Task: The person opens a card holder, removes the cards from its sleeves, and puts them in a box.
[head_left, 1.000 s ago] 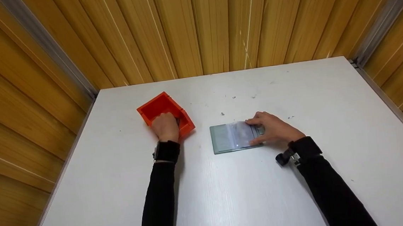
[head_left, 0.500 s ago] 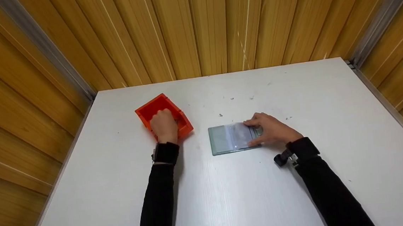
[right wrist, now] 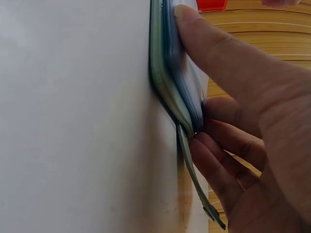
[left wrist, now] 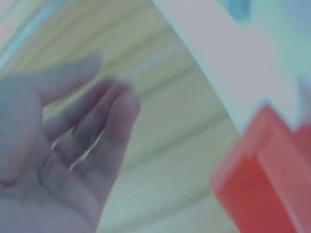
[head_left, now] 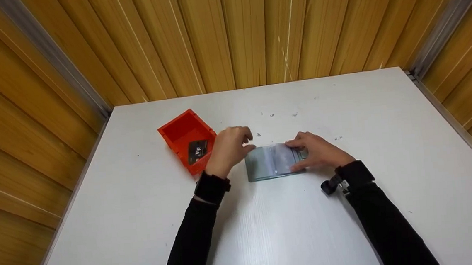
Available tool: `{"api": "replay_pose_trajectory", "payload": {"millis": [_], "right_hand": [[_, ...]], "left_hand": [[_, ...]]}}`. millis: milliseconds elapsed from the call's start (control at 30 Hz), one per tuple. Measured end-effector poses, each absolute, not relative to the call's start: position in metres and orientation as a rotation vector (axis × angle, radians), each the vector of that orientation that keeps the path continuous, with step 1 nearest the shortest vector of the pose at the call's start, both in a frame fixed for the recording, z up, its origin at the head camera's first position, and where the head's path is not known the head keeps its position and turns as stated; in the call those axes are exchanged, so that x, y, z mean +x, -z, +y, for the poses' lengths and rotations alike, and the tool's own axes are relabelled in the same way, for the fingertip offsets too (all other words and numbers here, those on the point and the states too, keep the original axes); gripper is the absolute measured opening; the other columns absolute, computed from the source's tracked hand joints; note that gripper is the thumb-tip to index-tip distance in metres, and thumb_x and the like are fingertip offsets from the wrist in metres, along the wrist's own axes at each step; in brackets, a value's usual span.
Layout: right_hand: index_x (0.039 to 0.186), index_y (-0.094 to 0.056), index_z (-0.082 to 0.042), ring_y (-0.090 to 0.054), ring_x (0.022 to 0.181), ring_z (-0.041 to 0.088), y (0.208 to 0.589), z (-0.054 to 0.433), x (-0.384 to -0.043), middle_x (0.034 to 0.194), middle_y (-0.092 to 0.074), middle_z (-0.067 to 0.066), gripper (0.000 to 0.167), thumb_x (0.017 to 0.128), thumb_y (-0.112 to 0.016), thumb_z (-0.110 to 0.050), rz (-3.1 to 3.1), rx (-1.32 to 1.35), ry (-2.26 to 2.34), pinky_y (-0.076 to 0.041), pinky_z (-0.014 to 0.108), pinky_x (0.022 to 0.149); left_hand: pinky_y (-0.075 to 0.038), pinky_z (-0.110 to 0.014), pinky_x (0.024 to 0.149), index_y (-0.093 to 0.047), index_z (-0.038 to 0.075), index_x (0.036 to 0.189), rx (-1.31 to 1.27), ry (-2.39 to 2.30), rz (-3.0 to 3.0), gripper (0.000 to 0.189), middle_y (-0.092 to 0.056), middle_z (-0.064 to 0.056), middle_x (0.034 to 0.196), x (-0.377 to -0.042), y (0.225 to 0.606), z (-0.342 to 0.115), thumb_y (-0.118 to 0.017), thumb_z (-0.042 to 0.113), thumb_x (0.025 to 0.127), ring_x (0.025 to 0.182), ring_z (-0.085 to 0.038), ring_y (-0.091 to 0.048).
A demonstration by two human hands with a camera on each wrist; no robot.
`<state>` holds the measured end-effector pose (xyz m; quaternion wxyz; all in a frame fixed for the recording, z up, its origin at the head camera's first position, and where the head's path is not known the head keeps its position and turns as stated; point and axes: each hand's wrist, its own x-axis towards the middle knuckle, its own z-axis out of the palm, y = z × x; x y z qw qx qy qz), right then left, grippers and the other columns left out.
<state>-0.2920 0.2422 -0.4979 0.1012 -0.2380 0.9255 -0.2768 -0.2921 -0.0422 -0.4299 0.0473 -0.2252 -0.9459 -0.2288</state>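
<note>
In the head view a green card holder (head_left: 258,166) with clear plastic sleeves (head_left: 282,158) lies open on the white table. My right hand (head_left: 319,149) holds its right end; in the right wrist view the thumb (right wrist: 204,36) presses the sleeves while the fingers curl at the edge. Between the holder and an orange bin (head_left: 177,130) hovers my left hand (head_left: 228,147), fingertips close over the holder's left part. The left wrist view finds nothing between its loosely bent fingers (left wrist: 121,114). A dark card (head_left: 197,149) marked "Vip" lies in the bin.
The white table (head_left: 276,237) ends at the back against a wood-patterned wall (head_left: 250,36). Small dark specks (head_left: 272,115) dot the surface behind the card holder. Walls also rise at both sides.
My left hand has come out of the orange bin and moved right, towards the card holder. This uncovers the dark card in the bin. My right hand stays on the holder.
</note>
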Motion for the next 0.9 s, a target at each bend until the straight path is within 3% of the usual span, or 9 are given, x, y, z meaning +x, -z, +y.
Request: {"api": "replay_pose_trajectory", "payload": {"millis": [200,533,600,700,800,900], "right_hand": [[0.143,-0.062,-0.007,-0.049,0.1,0.022,0.497,0.242,-0.293,0.11,-0.059,0.007,0.082,0.074,-0.094,-0.038,2.727,-0.714,0.837,-0.042,0.035,0.087],[0.142,-0.063,-0.012,-0.051,0.102,0.022,0.501,0.244,-0.293,0.113,-0.061,0.007,0.079,0.074,-0.093,-0.039,2.736,-0.713,0.841,-0.043,0.036,0.088],[0.138,-0.068,-0.013,-0.054,0.108,0.023,0.501,0.244,-0.292,0.119,-0.061,0.007,0.073,0.074,-0.093,-0.038,2.741,-0.733,0.859,-0.045,0.039,0.093],[0.119,-0.078,-0.011,-0.056,0.115,0.026,0.5,0.242,-0.291,0.127,-0.06,0.007,0.054,0.073,-0.095,-0.033,2.756,-0.798,0.912,-0.047,0.043,0.098],[0.103,-0.079,-0.012,-0.055,0.109,0.024,0.499,0.241,-0.29,0.12,-0.058,0.005,0.039,0.072,-0.096,-0.03,2.746,-0.845,0.976,-0.048,0.039,0.093],[0.1,-0.078,-0.015,-0.053,0.095,0.02,0.498,0.242,-0.291,0.105,-0.057,0.003,0.035,0.074,-0.095,-0.03,2.702,-0.852,1.03,-0.045,0.031,0.081]], "left_hand": [[-0.058,-0.035,0.092,-0.076,0.006,0.114,-0.915,0.592,-3.081,0.025,-0.076,-0.011,0.106,-0.285,0.449,-0.021,-0.08,0.011,0.09,0.093,-0.025,-0.065],[-0.057,-0.035,0.098,-0.075,0.006,0.118,-0.963,0.495,-3.162,0.034,-0.074,-0.01,0.107,-0.285,0.462,-0.019,-0.084,0.007,0.086,0.095,-0.024,-0.064],[-0.057,-0.035,0.097,-0.075,0.007,0.117,-0.973,0.488,-3.158,0.033,-0.074,-0.009,0.106,-0.285,0.463,-0.019,-0.084,0.008,0.085,0.094,-0.024,-0.064],[-0.057,-0.035,0.096,-0.075,0.007,0.116,-0.985,0.475,-3.148,0.031,-0.073,-0.009,0.104,-0.286,0.464,-0.02,-0.083,0.009,0.086,0.093,-0.024,-0.063],[-0.056,-0.035,0.097,-0.075,0.007,0.115,-0.989,0.46,-3.137,0.03,-0.073,-0.009,0.103,-0.286,0.465,-0.02,-0.082,0.008,0.086,0.094,-0.025,-0.063],[-0.056,-0.035,0.097,-0.075,0.007,0.114,-0.988,0.453,-3.126,0.029,-0.073,-0.01,0.103,-0.286,0.465,-0.02,-0.081,0.007,0.087,0.094,-0.025,-0.064]]}}
